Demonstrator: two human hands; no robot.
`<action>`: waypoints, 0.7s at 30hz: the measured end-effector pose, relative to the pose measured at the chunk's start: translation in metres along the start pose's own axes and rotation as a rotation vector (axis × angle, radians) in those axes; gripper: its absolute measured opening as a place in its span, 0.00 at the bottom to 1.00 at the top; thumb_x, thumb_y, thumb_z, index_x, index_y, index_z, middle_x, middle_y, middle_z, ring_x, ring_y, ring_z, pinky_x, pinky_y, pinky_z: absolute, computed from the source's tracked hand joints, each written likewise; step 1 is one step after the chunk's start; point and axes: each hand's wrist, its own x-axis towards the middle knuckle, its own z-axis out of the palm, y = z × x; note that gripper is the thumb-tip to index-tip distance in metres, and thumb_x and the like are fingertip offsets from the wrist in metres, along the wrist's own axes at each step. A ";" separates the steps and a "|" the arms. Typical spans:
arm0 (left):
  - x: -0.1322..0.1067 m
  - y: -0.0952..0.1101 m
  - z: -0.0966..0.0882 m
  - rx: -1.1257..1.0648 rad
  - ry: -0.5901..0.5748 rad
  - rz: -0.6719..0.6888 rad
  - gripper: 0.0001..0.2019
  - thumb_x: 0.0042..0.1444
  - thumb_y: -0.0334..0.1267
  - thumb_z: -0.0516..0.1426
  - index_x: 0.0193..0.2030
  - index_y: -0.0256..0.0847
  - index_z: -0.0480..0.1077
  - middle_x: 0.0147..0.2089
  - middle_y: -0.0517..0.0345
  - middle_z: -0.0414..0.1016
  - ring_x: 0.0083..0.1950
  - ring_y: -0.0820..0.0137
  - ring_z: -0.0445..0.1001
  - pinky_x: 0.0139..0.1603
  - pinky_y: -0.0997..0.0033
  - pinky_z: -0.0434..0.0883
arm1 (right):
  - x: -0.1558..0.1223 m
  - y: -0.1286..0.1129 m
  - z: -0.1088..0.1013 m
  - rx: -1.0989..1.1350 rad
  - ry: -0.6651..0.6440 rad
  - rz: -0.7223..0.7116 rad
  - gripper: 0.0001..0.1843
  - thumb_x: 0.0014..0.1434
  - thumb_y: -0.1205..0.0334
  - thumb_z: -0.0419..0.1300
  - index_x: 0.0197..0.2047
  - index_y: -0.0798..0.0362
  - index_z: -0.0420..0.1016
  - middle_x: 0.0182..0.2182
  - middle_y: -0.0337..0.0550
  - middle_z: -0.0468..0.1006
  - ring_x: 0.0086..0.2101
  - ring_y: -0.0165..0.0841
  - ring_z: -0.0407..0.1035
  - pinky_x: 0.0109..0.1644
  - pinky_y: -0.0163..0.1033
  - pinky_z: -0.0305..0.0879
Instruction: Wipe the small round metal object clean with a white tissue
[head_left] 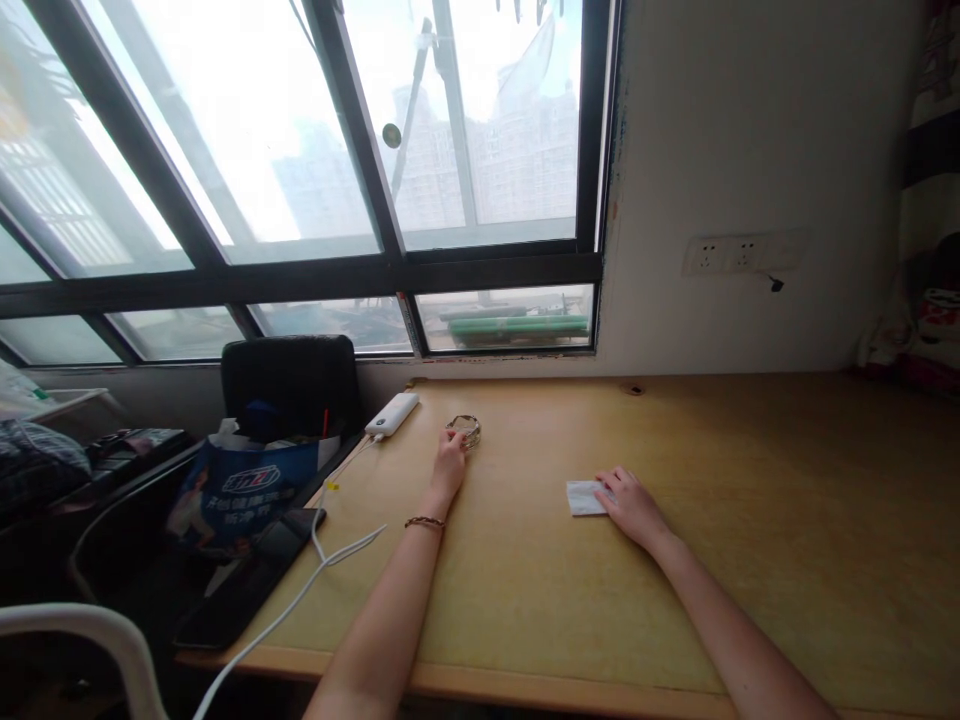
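Note:
My left hand (450, 462) reaches out over the left part of the wooden table. Its fingers are pinched on a round, beaded-looking bracelet (471, 424) that stands up from the tabletop. A second, dark bracelet (425, 522) circles my left wrist. On the right, my right hand (631, 508) rests low at the table with its fingers curled over the right end of a flat, folded white tissue (583, 498). The tissue's left part sticks out from under the thumb. What lies beneath the fingers is hidden.
A white power bank (393, 414) with a white cable (322, 566) lies along the table's (517, 590) left edge. Beyond that edge are a black chair (291, 380) and a blue printed bag (240, 495). A window and a wall with sockets (724, 255) stand behind.

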 end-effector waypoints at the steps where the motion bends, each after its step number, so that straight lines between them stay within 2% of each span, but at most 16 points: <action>1: 0.000 -0.001 0.001 -0.007 -0.002 0.002 0.11 0.46 0.26 0.48 0.35 0.36 0.67 0.40 0.52 0.61 0.38 0.71 0.65 0.39 0.70 0.67 | 0.000 0.000 0.000 0.001 -0.003 0.004 0.15 0.54 0.59 0.49 0.43 0.52 0.69 0.35 0.45 0.67 0.38 0.33 0.61 0.42 0.34 0.54; 7: 0.001 -0.004 0.003 0.032 0.009 0.020 0.10 0.47 0.28 0.50 0.38 0.35 0.67 0.42 0.50 0.62 0.39 0.69 0.67 0.41 0.68 0.67 | 0.000 -0.003 -0.003 0.006 -0.017 0.030 0.15 0.54 0.59 0.50 0.43 0.52 0.69 0.36 0.46 0.68 0.39 0.33 0.61 0.43 0.34 0.53; 16: 0.001 -0.009 0.006 0.073 0.033 0.088 0.15 0.47 0.27 0.51 0.44 0.37 0.64 0.46 0.48 0.62 0.48 0.65 0.65 0.49 0.63 0.64 | 0.001 0.004 0.001 0.048 -0.002 -0.008 0.15 0.54 0.58 0.50 0.42 0.52 0.69 0.34 0.46 0.68 0.38 0.34 0.62 0.42 0.34 0.55; 21: 0.002 0.000 0.002 0.132 0.038 0.112 0.17 0.50 0.29 0.49 0.49 0.37 0.60 0.51 0.46 0.59 0.53 0.62 0.61 0.50 0.60 0.64 | 0.002 0.006 0.002 0.065 0.013 -0.011 0.15 0.54 0.57 0.49 0.42 0.52 0.69 0.34 0.46 0.68 0.37 0.34 0.62 0.41 0.34 0.55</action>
